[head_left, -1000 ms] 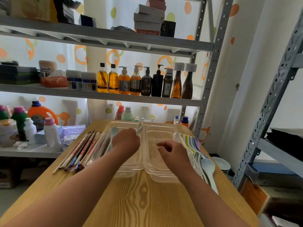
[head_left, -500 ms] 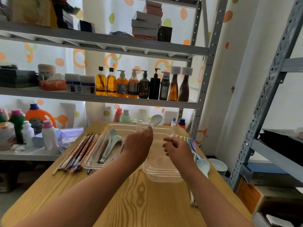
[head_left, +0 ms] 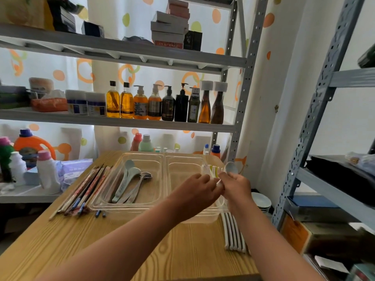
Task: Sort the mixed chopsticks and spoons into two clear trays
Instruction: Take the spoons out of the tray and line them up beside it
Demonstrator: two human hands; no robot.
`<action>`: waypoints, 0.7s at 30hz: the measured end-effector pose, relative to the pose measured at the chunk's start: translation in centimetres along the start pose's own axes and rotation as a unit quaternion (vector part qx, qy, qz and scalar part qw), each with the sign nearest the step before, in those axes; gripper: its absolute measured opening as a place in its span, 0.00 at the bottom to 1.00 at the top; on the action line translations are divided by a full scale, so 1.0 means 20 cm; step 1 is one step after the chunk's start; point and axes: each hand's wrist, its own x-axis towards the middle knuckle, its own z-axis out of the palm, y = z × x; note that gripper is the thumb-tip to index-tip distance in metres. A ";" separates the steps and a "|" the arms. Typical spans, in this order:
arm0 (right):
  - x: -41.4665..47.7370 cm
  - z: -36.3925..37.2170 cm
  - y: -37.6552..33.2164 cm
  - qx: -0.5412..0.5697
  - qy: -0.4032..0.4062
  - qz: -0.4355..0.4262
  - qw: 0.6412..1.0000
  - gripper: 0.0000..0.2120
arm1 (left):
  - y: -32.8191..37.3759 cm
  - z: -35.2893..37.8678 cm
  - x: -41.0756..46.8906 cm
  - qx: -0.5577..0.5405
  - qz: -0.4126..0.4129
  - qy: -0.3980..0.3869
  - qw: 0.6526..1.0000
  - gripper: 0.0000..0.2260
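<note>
Low shelf, far left of the fingers: detergent bottles [head_left: 47,173].

Chopsticks [head_left: 85,191] lie in a loose bundle on the wooden table [head_left: 121,250], well to the left of both hands. Long axis runs from near-left to far-right, and the near tips stick out past the tray's front corner.

Left tray [head_left: 142,157], clear, sits left of the fingers. It holds spoons [head_left: 129,183] laid lengthwise, handles toward the person, bowls pointing away and stacked side by side.

Right tray [head_left: 183,159], clear, touches the left tray along its side. The fingers work above its right rim.

Left hand [head_left: 196,189] reaches across the right tray. Its fingers are curled, the tips pinching a short white stretch of handle where the two hands meet.

Right hand [head_left: 237,187] is just beside it, knuckles touching the left fingertips. Its fingers are curled round the same handle. The pale spoon [head_left: 231,168] stands tilted, its bowl rising just above the right fingers and pointing up and away. Its long axis runs from the meeting fingertips up to the right.

White handles [head_left: 233,234] lie in a row below the right wrist, parallel, running toward and away from the person. Spoons or chopsticks: cannot tell.

Stack of bowls [head_left: 260,201] sits right of the right hand, lower down. A grey metal rack [head_left: 304,126] stands beyond them.
</note>
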 end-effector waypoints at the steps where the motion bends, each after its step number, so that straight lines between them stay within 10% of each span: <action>1: 0.01 -0.01 0.01 -0.013 0.010 0.006 1.000 0.05 | 0.01 0.00 0.00 0.000 0.018 0.001 1.000 0.21; 8: 0.06 -0.14 0.01 -0.070 0.058 -0.039 0.995 0.08 | 0.02 0.04 0.00 -0.073 0.037 -0.012 0.997 0.17; 14: 0.09 -0.30 0.09 -0.341 0.064 -0.118 0.930 0.11 | -0.12 0.08 -0.08 -0.140 -0.234 -0.014 0.962 0.16; 21: 0.15 -0.33 0.26 -0.580 0.045 -0.092 0.808 0.09 | -0.29 0.14 -0.25 -0.201 -0.542 -0.082 0.812 0.13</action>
